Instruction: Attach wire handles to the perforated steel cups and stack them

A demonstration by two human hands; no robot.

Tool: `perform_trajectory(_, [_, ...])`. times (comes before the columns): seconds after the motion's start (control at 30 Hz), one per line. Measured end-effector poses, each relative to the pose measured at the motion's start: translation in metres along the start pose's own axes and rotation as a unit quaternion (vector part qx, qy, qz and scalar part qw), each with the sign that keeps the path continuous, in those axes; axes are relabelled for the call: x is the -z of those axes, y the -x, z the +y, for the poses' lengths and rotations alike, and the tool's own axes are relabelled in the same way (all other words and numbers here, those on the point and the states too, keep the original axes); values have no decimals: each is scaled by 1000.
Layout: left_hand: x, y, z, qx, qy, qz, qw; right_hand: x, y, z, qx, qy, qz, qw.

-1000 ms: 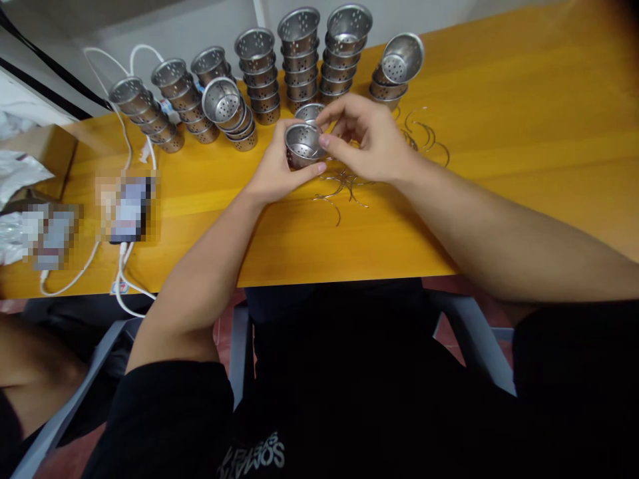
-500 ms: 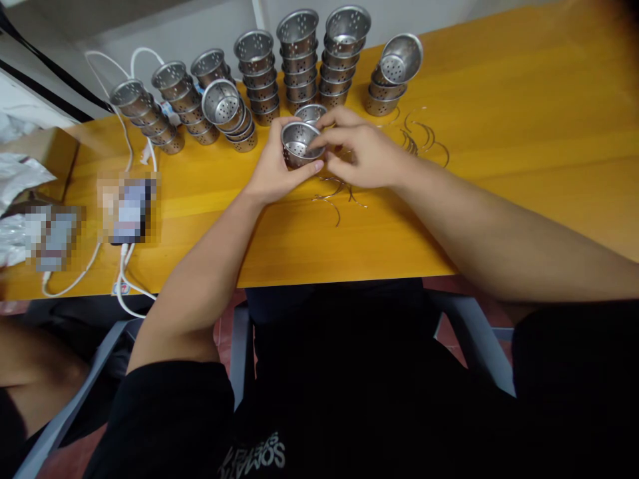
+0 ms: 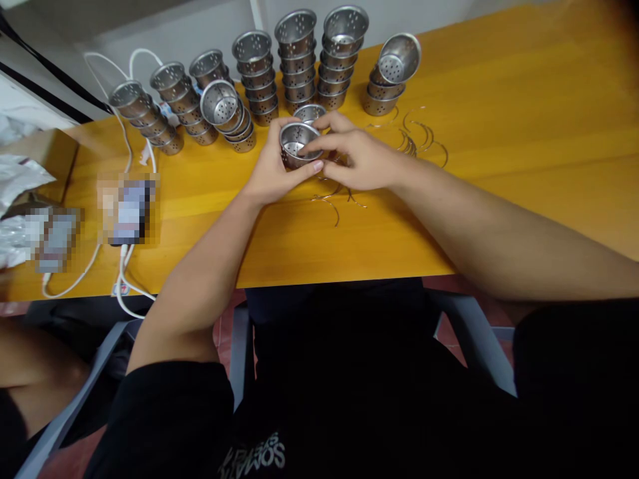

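A perforated metal cup [image 3: 294, 158] is held upright, tilted slightly toward me, in my left hand [image 3: 272, 169], whose fingers and thumb wrap its side. My right hand [image 3: 357, 154] is at the cup's right side, with a fingertip reaching inside the rim and the thumb low beside it; whether it pinches anything is too small to tell. Just behind the held cup stands another metal cup [image 3: 310, 114], partly hidden by my fingers. Thin curved wires [image 3: 333, 199] lie on the table below my right hand, and more curved wires [image 3: 424, 138] lie to its right.
Several stacks of perforated cups [image 3: 299, 60] line the back of the yellow table [image 3: 279, 246]. A shorter stack [image 3: 383, 96] stands at the right, its top cup tipped. At the left are two blurred phones [image 3: 132, 211] [image 3: 57, 239], white cables and a cardboard box [image 3: 60, 156]. A person's leg [image 3: 40, 366] shows lower left.
My right hand's fingers have shifted slightly at the held cup, the fingertip moving a little left and down inside it. My left hand keeps its hold.
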State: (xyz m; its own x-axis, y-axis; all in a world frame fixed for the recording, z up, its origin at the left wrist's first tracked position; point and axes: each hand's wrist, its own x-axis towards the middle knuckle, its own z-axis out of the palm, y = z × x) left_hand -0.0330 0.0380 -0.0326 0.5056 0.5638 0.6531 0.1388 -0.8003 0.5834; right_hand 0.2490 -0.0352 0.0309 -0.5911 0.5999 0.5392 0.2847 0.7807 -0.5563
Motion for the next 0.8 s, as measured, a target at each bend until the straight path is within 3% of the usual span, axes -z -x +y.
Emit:
perform_trajectory(0.1, [-1, 0, 0, 1, -3, 10, 1000, 0, 1, 0, 14, 6, 14, 1000])
perform_trajectory(0.27, [3, 0, 28, 90, -51, -13, 995, 4, 0, -7, -39, -3, 18, 999])
perform_trajectory(0.4, [4, -3, 39, 112, -55, -40, 991, 6, -2, -5, -53, -1, 43, 998])
perform_trajectory(0.63, [12, -3, 19, 173, 5, -14, 985, 12, 1, 38, -51, 67, 212, 974])
perform_trajectory(0.8, [17, 2, 2, 184, -22, -22, 982, 13, 2, 78, -59, 87, 250, 963])
